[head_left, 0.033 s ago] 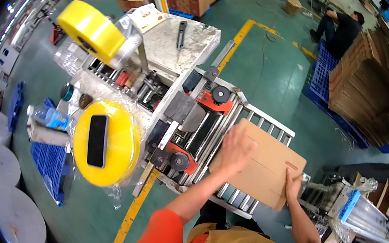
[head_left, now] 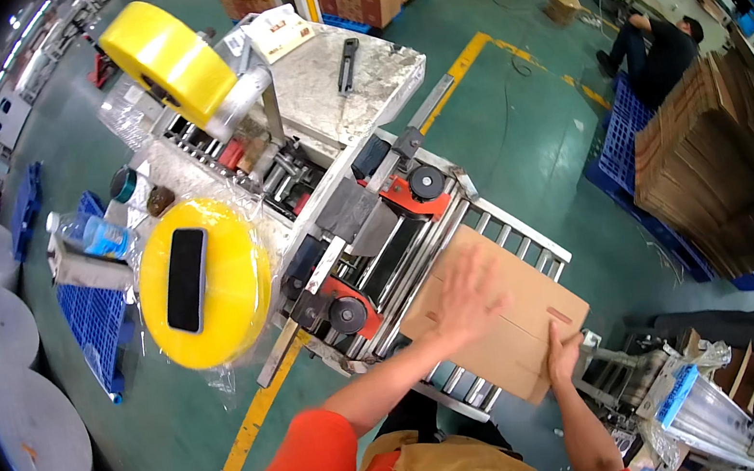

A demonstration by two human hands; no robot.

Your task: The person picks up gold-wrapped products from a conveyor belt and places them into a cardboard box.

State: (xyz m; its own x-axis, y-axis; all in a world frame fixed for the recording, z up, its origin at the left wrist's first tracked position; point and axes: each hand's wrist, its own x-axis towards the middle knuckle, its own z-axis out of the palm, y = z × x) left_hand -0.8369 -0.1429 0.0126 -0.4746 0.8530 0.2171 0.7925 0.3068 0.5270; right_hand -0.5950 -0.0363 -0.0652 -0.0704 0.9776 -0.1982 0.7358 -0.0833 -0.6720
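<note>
Resting on the roller conveyor [head_left: 525, 231], the cardboard box [head_left: 521, 336] lies beneath the spread, blurred left hand [head_left: 467, 305], contact unclear; the right hand [head_left: 564, 354] pinches its edge.

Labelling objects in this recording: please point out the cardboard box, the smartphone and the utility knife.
Cardboard box [head_left: 518, 343], head view: bare part of its top.
Smartphone [head_left: 187, 281], head view: middle of its dark screen.
Utility knife [head_left: 349, 66], head view: middle of its body.

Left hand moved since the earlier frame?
Yes, slightly: the left hand has shifted right over the carton, farther from the lower-left black wheel. Its fingers are motion-blurred.
</note>
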